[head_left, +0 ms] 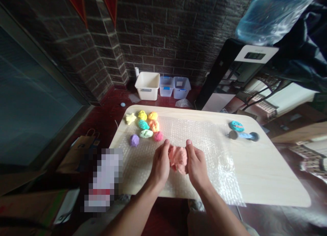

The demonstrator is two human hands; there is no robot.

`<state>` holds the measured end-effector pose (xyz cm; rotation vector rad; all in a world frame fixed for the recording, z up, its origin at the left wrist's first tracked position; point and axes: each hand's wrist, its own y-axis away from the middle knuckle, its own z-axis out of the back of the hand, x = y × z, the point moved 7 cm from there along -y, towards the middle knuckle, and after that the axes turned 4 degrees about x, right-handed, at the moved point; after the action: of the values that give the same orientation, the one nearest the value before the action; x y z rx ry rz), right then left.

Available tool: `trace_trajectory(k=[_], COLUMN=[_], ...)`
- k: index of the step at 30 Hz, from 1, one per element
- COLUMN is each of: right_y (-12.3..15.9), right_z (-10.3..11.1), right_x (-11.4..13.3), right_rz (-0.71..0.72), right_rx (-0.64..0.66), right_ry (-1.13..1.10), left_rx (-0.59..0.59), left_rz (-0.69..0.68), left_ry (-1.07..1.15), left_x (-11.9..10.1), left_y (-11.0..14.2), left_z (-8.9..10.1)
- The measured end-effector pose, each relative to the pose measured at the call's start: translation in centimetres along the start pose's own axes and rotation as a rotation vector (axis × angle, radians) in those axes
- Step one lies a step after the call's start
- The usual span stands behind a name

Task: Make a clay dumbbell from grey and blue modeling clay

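Two bare hands are clamped on a salmon-pink lump (178,158) over the table's near half, left of its middle. The left hand (160,164) presses its left side and the right hand (196,165) its right, thumbs on top and pointing toward the far edge; the other fingers are mostly hidden. Both forearms come in from the near edge, slanting toward each other. The lump is thick and uneven, with folds, rounded bulges and a ragged lower edge; whether it touches what lies below cannot be told.

Beneath spreads clear bubble wrap (217,161), overhanging the table's near edge. Toward the far left corner sit eight small pieces: a pink-red ball (158,136), a purple ball (134,140), a pale green piece (146,134), a teal piece (143,124), an orange piece (154,125), a yellow-orange piece (153,116), a yellow piece (142,115) and a pale yellow knobbly piece (130,118).

Near the table's right end, a teal disc (237,126) with a pink strip lies just beyond a blurred dumbbell-shaped object (244,136). Past the far edge of the table (270,174), a cream basket (148,86) stands beside two clear bins (175,88) on the floor.
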<state>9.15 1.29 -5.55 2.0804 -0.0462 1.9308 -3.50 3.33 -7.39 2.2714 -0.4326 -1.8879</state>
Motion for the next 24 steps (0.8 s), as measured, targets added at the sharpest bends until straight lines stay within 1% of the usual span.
trace_trajectory(k=[3,6,9,13,15,19,21,24], right_y=[-0.1,-0.1,0.1,0.5,0.5,0.4,0.3,0.4], right_z=[-0.2,-0.7,-1.6,-1.7,-1.5,-0.8,-0.7,-1.2], right_x=[-0.3,-0.6,-0.7,-0.5,-0.3,-0.3,-0.3,-0.1], right_rz=[-0.008,0.016,0.041,0.050,0.058,0.044,0.026,0.024], right_rx=[0.058,0.095,0.154,0.119,0.098,0.049,0.055,0.105], right_ry=[-0.012,-0.049,-0.067,-0.067,-0.077,-0.091,-0.087,-0.065], left_rx=[-0.021,-0.068,-0.042,0.015,0.034,0.082,0.093,0.061], left_rz=[0.024,-0.023,-0.056,-0.091,-0.071,0.011,0.008,-0.016], left_ry=[-0.067,-0.166,-0.240,-0.303,-0.252,-0.017,0.067,0.068], left_x=[0.3,0.0,-0.6,-1.2,-1.0,0.0,0.1,0.1], left_y=[-0.2,-0.1,0.0,0.4,0.6,0.5,0.3,0.1], left_z=[0.5,0.8,0.1,-1.1,-1.4,-1.5,-1.2,-0.4])
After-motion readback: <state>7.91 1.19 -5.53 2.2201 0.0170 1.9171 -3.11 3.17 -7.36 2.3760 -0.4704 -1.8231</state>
